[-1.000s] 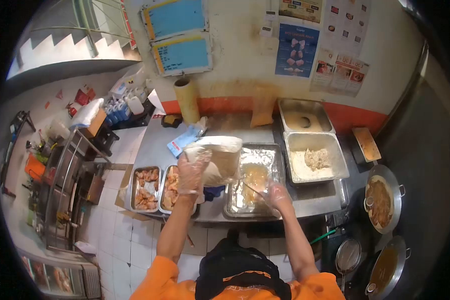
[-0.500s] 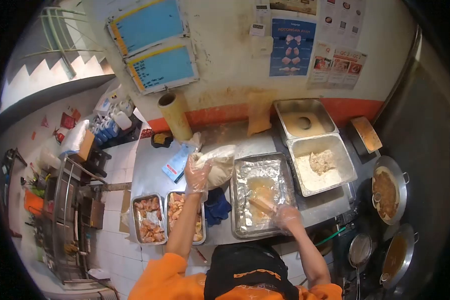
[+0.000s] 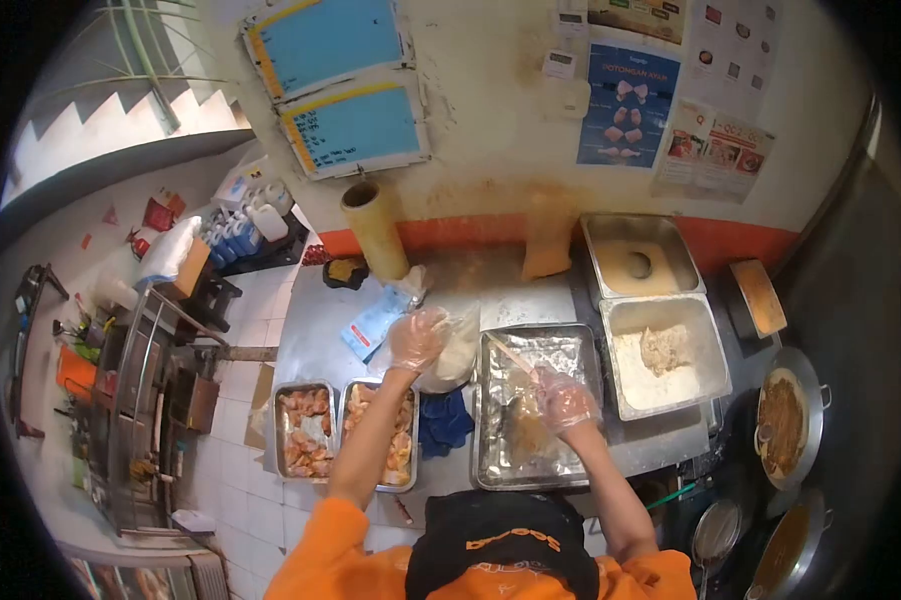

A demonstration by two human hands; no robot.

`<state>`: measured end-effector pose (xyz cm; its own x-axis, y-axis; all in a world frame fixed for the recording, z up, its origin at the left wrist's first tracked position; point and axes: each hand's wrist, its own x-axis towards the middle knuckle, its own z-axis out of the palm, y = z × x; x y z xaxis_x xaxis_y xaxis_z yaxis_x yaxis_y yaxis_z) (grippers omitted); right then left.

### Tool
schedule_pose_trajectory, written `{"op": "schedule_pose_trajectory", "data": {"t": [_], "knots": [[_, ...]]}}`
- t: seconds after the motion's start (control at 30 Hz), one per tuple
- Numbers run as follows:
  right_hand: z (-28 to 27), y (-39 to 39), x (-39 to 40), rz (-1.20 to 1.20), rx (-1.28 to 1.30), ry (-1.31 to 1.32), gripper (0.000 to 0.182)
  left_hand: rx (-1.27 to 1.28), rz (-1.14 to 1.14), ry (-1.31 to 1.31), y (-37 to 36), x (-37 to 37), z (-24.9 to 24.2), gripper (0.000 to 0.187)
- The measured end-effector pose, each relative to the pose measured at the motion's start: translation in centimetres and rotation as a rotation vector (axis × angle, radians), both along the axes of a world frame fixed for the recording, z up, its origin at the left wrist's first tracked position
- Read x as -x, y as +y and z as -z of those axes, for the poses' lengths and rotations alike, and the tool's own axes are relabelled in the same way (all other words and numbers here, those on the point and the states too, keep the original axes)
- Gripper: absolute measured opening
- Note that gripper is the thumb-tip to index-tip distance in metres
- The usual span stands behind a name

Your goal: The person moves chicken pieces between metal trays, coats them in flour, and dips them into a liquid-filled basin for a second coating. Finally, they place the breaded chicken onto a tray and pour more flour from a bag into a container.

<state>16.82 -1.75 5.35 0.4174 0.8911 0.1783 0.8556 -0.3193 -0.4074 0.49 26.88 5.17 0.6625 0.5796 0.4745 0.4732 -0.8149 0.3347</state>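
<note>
My left hand [image 3: 417,340], in a clear plastic glove, is closed on the top of a clear plastic bag [image 3: 455,360] of whitish contents. The bag rests on the steel table, left of a large metal tray [image 3: 485,455]. My gloved right hand [image 3: 568,400] is over that tray, its fingers wrapped round a slim pale utensil [image 3: 511,352]. The utensil points up and left toward the bag, and its exact kind is unclear. Brownish liquid [image 3: 527,425] lies in the tray's middle. Below the bag sits a dark blue cloth [image 3: 444,422].
Two metal trays of raw chicken pieces, a left one [image 3: 303,430] and a right one [image 3: 395,445], stand at the front left. Behind right are a flour pan [image 3: 625,385] and a pan of pale liquid [image 3: 620,262]. Frying woks [image 3: 785,420] line the right. A blue box [image 3: 375,325] lies behind my left hand.
My left hand and the bag have come down onto the table. My right hand has lifted the utensil and turned it toward the bag. The view has shifted slightly left.
</note>
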Motion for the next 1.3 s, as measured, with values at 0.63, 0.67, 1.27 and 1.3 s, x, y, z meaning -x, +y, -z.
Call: {"op": "schedule_pose_trajectory", "data": {"t": [0.63,0.67,1.27,1.3], "knots": [[-3.1,4.4,-1.9,0.084,-0.353,-0.334,0.03,0.089,-0.199,-0.017,-3.7,3.7,-2.0,0.021],[-3.0,2.4,-3.8,0.098,-0.271,-0.386,0.03,0.072,-0.182,-0.006,-3.2,4.2,-1.4,0.024],[1.8,-5.8,-0.9,-0.078,0.143,-0.081,0.052,0.021,-0.056,0.17,-2.2,-4.4,-0.4,0.025],[1.3,-4.9,-1.0,-0.134,0.061,-0.154,0.052,-0.053,-0.042,0.009,-1.4,-3.1,0.8,0.029]]}}
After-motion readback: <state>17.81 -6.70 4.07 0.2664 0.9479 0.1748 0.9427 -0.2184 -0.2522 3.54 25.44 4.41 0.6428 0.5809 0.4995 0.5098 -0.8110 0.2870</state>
